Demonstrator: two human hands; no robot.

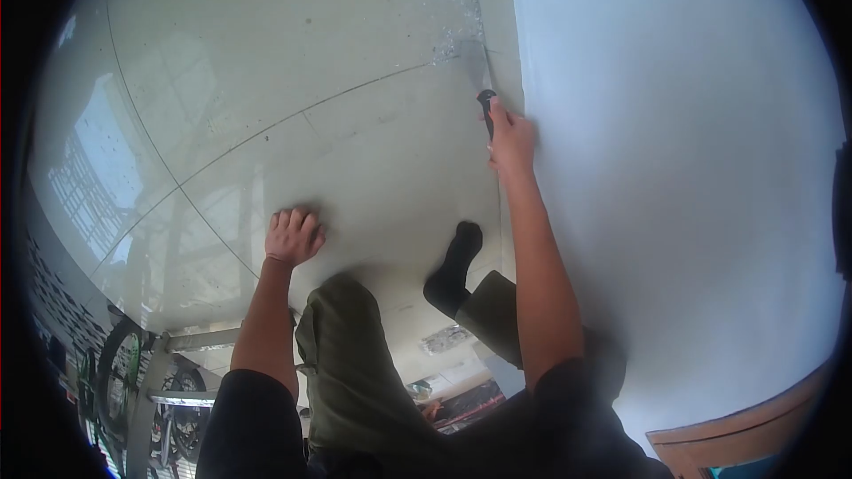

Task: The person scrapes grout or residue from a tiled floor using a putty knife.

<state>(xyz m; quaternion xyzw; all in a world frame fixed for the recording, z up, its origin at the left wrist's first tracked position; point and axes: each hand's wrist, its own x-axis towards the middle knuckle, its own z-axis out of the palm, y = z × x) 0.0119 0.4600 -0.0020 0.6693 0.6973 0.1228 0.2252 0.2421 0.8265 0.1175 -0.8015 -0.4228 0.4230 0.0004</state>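
My right hand (513,144) is wrapped round the dark handle of a scraper (485,96), low beside the wall. Its wide metal blade points away from me and lies against the floor tiles, close to the wall's base. White flakes and crumbs of debris (454,13) are scattered on the floor at and beyond the blade. Over to the left, my left hand (295,235) rests on the tiled floor (390,168) with its fingers curled into a fist. No object shows in it.
A pale blue-white wall (674,168) rises along the right. My bent knee (346,310) and a dark-socked foot (457,262) are between my arms. Behind me on the left are a metal ladder-like frame (160,372) and a bicycle (120,381); a wooden frame (737,430) stands at lower right.
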